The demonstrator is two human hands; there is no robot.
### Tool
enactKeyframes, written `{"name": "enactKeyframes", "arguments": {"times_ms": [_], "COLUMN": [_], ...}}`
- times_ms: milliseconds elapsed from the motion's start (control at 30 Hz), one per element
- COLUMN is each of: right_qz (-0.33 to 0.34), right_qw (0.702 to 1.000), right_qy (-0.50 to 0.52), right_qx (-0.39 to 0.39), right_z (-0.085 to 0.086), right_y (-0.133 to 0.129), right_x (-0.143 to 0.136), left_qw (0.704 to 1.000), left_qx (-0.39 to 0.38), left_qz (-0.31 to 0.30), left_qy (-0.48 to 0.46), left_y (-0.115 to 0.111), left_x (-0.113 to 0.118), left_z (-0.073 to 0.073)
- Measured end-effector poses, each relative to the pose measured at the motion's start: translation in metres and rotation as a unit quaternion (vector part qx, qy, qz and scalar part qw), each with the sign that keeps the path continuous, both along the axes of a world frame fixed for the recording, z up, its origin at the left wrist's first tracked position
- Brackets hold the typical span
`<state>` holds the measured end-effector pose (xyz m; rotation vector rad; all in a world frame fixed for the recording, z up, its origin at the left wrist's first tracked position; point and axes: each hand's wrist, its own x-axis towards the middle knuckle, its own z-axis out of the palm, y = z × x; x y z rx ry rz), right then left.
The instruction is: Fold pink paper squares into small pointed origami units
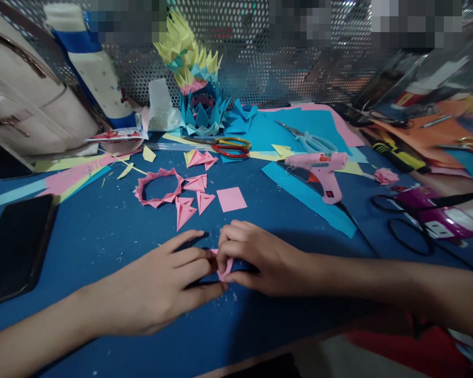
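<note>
Both hands meet over a small folded pink paper piece (225,269) on the blue table (142,357). My left hand (161,281) touches its left side with the fingertips, index finger stretched out. My right hand (256,257) pinches the piece from the right with curled fingers and thumb, hiding much of it. Just beyond lie a flat pink square (232,199), several folded pink triangles (185,211) and a ring of pink folded pieces (160,188).
A pink glue gun (321,170), pliers (309,137) and scissors (230,147) lie farther back. A phone (18,247) is at left, a purple power strip (437,212) with cables at right. A paper model (203,110) stands by the mesh panel (252,58).
</note>
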<state>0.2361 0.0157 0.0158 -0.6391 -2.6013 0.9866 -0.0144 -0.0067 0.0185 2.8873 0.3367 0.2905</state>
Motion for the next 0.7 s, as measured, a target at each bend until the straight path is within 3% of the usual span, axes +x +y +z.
{"name": "enactKeyframes", "arguments": {"times_ms": [300, 700], "right_qz": [-0.001, -0.018], "right_qw": [0.999, 0.998], "right_qy": [-0.04, -0.04], "right_qx": [0.025, 0.041], "right_z": [-0.002, -0.005], "right_y": [0.012, 0.008], "right_x": [0.007, 0.005], "left_qw": [0.999, 1.0], "left_qx": [-0.031, 0.003], "left_qz": [0.015, 0.012], "left_qy": [0.006, 0.0], "left_y": [-0.001, -0.003], "left_x": [-0.001, -0.003], "left_z": [0.004, -0.002]}}
